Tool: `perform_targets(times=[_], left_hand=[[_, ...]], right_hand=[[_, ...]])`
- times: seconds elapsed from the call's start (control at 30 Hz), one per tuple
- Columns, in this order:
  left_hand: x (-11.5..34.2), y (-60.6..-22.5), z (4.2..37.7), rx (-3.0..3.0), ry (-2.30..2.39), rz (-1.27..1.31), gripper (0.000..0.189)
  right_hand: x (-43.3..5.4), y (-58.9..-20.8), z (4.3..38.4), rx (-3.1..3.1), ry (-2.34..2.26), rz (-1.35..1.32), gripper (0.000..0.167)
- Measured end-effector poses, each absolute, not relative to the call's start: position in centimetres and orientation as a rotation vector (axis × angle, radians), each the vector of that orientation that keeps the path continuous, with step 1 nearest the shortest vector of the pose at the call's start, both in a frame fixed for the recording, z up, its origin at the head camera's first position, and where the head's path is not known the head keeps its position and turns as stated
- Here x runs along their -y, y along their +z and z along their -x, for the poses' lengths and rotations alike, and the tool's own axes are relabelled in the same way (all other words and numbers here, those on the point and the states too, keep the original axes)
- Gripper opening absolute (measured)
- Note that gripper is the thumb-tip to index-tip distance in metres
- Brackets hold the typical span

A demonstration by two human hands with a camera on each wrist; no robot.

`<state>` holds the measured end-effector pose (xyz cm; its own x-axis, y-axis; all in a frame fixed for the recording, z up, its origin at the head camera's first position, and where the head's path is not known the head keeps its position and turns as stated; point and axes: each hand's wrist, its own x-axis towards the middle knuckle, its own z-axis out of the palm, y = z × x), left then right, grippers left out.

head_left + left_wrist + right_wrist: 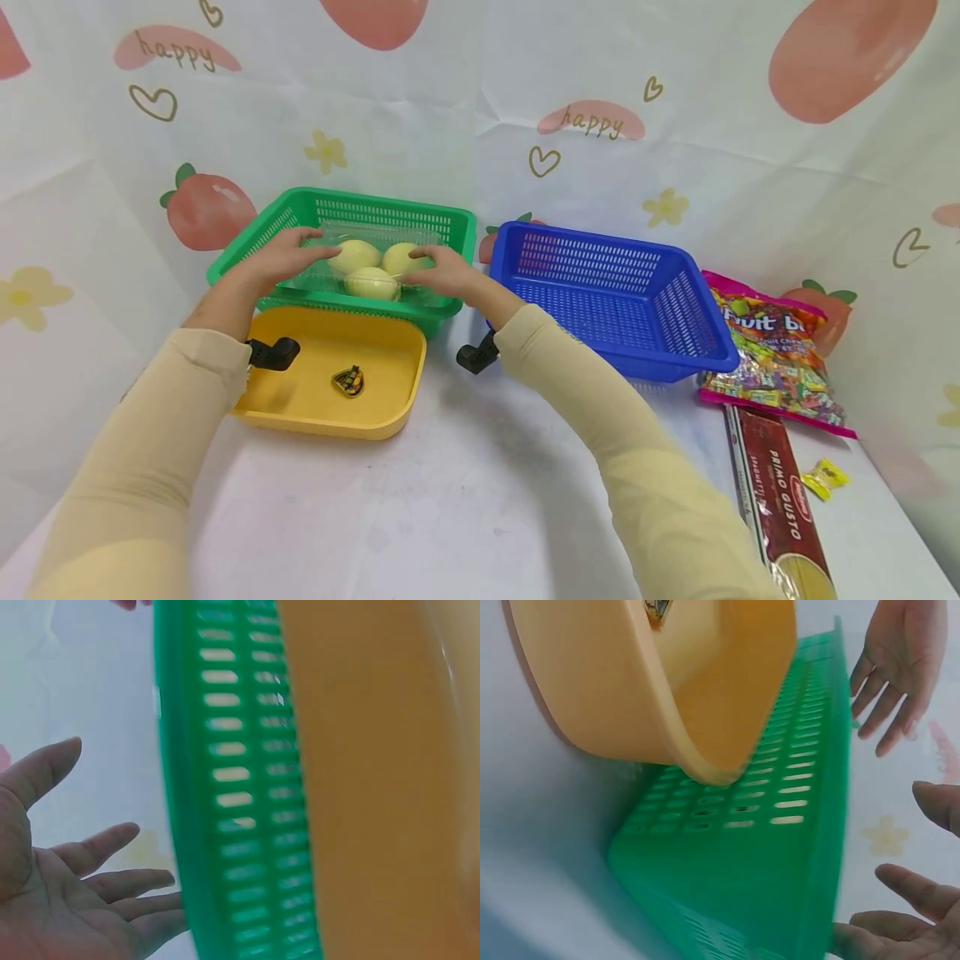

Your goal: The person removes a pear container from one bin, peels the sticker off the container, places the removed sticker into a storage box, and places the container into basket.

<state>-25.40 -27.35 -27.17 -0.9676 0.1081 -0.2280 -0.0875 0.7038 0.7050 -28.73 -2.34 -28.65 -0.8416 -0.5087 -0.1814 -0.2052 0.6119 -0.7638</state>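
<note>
A green slotted basket [225,258] stands at the back left. In it lies a clear plastic box [423,239] with three pale yellow round fruits [372,284]. My left hand [283,254] is over the basket's left part, at the box's left side, fingers spread in the left wrist view. Facing it from the right, my right hand [447,273] hovers at the box's right side; its fingers are apart and extended in the right wrist view. Neither palm has anything gripped in it. Just in front sits a yellow tub [300,417] with a small dark-and-gold triangular packet [348,382].
To the right stands a blue basket [637,364]. Beyond it a bag of fruit chews [776,358] leans against the patterned backdrop. A red spaghetti box [783,500] and a small yellow wrapped candy [826,478] lie at the table's right side.
</note>
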Motion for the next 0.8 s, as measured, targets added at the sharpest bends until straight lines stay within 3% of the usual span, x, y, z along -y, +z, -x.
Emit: perform_targets(times=[0.3,0.8], left_hand=[[25.1,-26.0,24.2,-2.858,0.956,-0.102,0.078],[22.0,-25.6,21.9,-3.118,0.426,-0.311,0.069]], right_hand=[[-0.6,-26.7,27.8,-2.447,-1.151,0.722,0.054],[-7.0,-26.8,25.0,-2.668,-0.766,0.890,0.066]])
